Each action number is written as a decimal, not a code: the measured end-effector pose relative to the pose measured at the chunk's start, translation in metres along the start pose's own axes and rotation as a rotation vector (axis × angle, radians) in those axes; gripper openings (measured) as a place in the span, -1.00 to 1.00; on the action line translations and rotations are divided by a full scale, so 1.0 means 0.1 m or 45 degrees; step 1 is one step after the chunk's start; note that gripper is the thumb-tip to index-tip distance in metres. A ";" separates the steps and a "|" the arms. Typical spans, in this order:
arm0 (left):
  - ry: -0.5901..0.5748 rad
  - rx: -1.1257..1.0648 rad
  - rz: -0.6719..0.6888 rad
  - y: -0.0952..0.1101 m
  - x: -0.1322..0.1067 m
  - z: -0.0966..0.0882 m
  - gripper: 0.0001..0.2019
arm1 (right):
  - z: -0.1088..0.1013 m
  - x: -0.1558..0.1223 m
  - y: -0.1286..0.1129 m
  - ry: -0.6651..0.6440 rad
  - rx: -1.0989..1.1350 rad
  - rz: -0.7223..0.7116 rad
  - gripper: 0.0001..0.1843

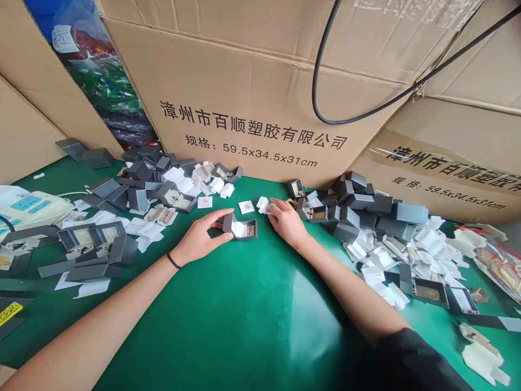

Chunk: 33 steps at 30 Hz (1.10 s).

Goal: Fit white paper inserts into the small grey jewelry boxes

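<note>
My left hand (203, 234) grips a small dark grey jewelry box (246, 230) by its lid side, thumb in front and fingers behind. The box stands open on the green table; a white lining shows in its lid and a gold-toned pad in its base. Just right of it, my right hand (287, 220) has its fingertips closed on a folded white paper insert (264, 205), partly covered by the fingers. Between the hands lies a small white card (246, 207) with a tiny marking. Another white card (204, 202) rests behind my left hand.
Dark grey boxes (140, 171) and papers pile up at left; more boxes (366, 203) and white inserts (423, 252) heap at right. Large cardboard cartons (244, 81) wall off the back, with a black cable (315, 81) hanging in front. A power strip (36, 209) lies far left.
</note>
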<state>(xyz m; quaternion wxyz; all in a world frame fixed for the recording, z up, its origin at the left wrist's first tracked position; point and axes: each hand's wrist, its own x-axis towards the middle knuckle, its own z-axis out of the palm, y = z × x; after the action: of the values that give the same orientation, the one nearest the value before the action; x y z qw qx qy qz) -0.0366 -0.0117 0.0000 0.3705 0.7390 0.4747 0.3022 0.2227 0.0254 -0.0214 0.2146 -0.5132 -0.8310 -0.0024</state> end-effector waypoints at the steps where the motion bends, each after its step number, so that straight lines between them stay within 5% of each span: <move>1: -0.001 0.017 0.003 0.00 0.00 0.00 -0.40 | -0.01 0.00 -0.01 -0.014 -0.003 -0.008 -0.78; 7: 0.008 0.017 0.001 0.00 0.01 0.00 -0.40 | 0.01 -0.02 -0.01 0.104 0.186 -0.006 -0.68; 14: -0.002 -0.018 -0.031 -0.01 0.02 -0.01 -0.40 | 0.05 -0.02 -0.05 0.305 0.819 0.241 -0.42; 24: 0.020 -0.104 0.008 -0.07 0.03 0.00 -0.39 | 0.07 -0.07 -0.25 0.190 1.285 0.151 -0.38; 33: 0.016 -0.058 0.030 -0.07 0.02 0.01 -0.41 | 0.05 -0.13 -0.44 0.050 1.112 0.004 -0.34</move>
<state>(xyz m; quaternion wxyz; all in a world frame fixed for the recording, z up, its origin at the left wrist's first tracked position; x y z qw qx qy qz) -0.0384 -0.0079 -0.0059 0.3807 0.7340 0.4613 0.3217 0.1884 -0.0050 -0.0208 0.4273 -0.3755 -0.7489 0.3399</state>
